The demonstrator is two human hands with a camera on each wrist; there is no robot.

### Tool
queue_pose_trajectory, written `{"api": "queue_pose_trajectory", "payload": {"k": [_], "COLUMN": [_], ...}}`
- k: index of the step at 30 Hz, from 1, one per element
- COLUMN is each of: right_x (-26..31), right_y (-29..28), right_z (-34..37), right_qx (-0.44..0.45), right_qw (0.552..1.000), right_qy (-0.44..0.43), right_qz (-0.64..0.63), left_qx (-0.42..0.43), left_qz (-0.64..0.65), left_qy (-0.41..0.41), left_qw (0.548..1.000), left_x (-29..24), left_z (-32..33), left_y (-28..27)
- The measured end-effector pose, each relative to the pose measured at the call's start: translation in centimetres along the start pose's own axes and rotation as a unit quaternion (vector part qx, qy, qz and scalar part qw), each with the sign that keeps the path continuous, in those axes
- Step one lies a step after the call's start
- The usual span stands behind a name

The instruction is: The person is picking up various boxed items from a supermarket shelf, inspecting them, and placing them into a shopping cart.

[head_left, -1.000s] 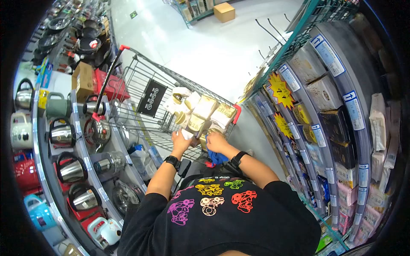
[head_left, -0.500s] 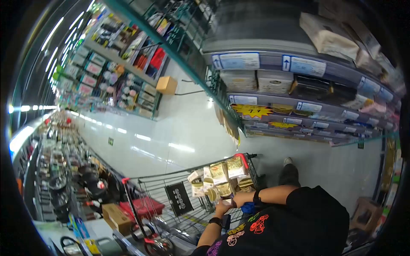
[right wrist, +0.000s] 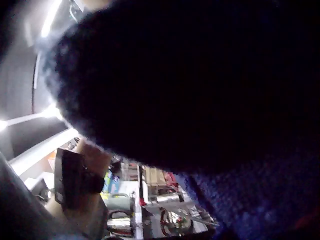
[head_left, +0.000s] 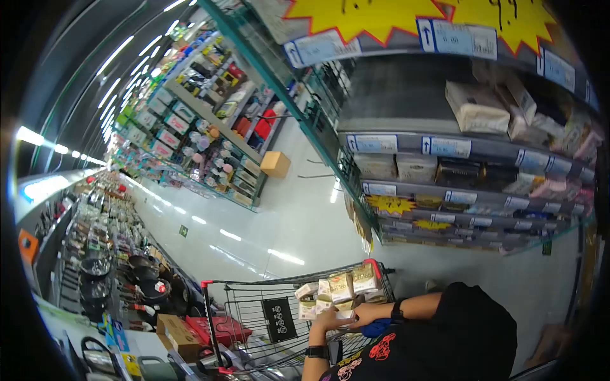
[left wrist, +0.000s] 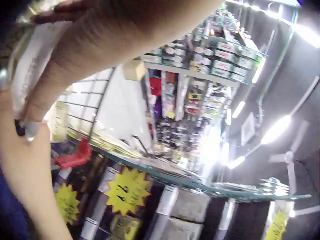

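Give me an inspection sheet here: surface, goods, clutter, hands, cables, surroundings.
Surface: wire shopping cart; glossy pale floor beyond.
Job's things: gold-and-white packages, grouped at one end of the cart.
Clutter: blue fabric near the right hand; brown carton near the cart's handle end.
Hands: left hand pinches a white package; right hand close beside it, grip unclear.
Cables: nothing seen.
Surroundings: stocked shelves, dark pans, tan box on the floor.

Yellow starburst sign [head_left: 508, 18]: "99". Shelf label [head_left: 457, 39]: upward arrow. Black cart panel [head_left: 279, 320]: white round symbols. Packs [head_left: 341, 287]: lettering blurred.
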State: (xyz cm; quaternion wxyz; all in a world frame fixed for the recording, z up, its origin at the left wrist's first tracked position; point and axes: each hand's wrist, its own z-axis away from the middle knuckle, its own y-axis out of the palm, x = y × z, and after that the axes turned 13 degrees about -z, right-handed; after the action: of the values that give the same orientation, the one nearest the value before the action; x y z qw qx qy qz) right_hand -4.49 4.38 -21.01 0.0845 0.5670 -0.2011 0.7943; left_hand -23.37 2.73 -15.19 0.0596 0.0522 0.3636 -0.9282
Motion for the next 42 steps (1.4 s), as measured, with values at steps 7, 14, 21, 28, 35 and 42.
{"api": "queue_pose_trajectory", "payload": {"k": [7,14,21,28,35,42], "right_x": [3.6,5.3,7.5,9.3,10.9,10.3], "right_y": [-12.2,-18.9,-22.2,-21.2,-19.2,-18.4], "right_z": [8.5,20.4,31.1,36.1,36.4,37.5], "right_qx": [-0.066,-0.216,-0.391,-0.445,-0.458,-0.426], "right_qw": [0.940,0.904,0.804,0.797,0.836,0.830], "right_qy": [-0.148,-0.181,-0.262,-0.335,-0.301,-0.359], "right_qz": [-0.300,-0.321,-0.365,-0.234,0.038,-0.027], "left_qx": [-0.155,-0.198,-0.098,-0.009,-0.055,-0.046], "left_qz": [0.239,0.343,0.328,0.393,0.586,0.654], "left_qy": [0.182,0.304,0.371,0.406,0.404,0.415], "left_qw": [0.941,0.867,0.863,0.825,0.700,0.631], "left_x": [-9.4,-21.5,-26.1,-30.5,-34.2,-35.9], "left_z": [5.0,5.8,5.0,6.7,5.8,7.7], "left_y": [-11.0,-12.6,-11.1,-10.6,-7.8,-6.5]}}
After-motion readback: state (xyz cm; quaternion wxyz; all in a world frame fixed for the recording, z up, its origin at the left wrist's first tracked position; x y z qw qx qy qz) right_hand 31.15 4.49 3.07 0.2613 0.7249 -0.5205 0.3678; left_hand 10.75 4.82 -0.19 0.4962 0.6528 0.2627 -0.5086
